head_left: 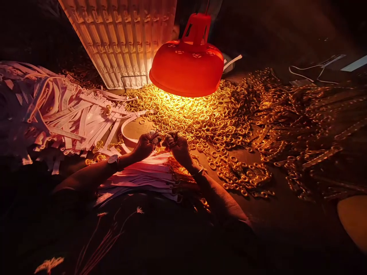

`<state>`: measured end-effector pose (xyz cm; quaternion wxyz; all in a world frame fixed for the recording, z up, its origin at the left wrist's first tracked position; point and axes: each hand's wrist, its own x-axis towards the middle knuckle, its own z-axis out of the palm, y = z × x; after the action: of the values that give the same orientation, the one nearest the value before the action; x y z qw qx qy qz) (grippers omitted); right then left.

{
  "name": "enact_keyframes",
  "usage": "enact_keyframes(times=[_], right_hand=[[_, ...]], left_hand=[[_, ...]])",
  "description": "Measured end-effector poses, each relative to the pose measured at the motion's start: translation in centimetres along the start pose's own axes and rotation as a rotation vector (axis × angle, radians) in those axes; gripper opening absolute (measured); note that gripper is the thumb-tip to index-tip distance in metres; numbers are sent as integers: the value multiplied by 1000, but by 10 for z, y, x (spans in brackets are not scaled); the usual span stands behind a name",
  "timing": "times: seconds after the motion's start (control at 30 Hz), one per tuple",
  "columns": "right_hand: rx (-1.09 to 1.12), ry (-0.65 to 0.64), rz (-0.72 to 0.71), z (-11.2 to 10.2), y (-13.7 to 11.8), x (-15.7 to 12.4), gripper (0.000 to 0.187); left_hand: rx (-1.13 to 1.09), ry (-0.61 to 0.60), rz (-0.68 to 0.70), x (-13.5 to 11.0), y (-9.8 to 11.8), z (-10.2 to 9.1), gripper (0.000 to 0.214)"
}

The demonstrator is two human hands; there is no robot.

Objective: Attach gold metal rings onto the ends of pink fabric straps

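Fine fingertip work on the near side of the red lamp [186, 65]

Working close in, at the lamp's near side, above the counter [244, 155]. Left hand [150, 140] and right hand [176, 143] near each other, fingers bent inward and narrow, tips almost meeting, with wrapping seemingly around some fingers. Cannot tell whether anything is pinched there, or what: too small and too dim at the tips.

Beneath the lamp and spreading to its right, a glowing heap of gold rings [197, 114], reaching nearly to the fingertips. To the lamp's left, a thick pile of pale straps [65, 114]. Between that pile and the lamp's near side, a curved strap [124, 128], bending round beside the left hand; cannot tell if gripped. Nearer than the hands, straight out from the lamp, a layered bundle of straps [143, 179]. Far to the lamp's right, in shadow, long strands [275, 151]. Behind the lamp and to its left, a ribbed panel [120, 34].

Judging from this, probably at a joining or fitting step, perhaps ring to strap. For the next move, apparently calling for steady fingertips, close alignment in the lamplight and a small, controlled pull or push.
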<state>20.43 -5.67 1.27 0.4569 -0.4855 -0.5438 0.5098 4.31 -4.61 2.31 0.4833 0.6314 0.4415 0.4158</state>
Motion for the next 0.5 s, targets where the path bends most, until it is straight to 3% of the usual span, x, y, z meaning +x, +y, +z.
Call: enact_keyframes(times=[0.07,0.23,0.33,0.5], right_hand=[[-99,15,-52,-1,-1,0,48],[-307,-93,-116,-6,0,2,48],[-384,-70,-161,-8,4,3,45],[-351,-40,-193,-6,4,4,48]], left_hand=[[-5,-11,-2,-1,0,1,37],[51,-20,3,-5,-5,0,31],[73,-40,11,-6,-6,-1,27],[-47,-131,-168,0,-4,-3,25]])
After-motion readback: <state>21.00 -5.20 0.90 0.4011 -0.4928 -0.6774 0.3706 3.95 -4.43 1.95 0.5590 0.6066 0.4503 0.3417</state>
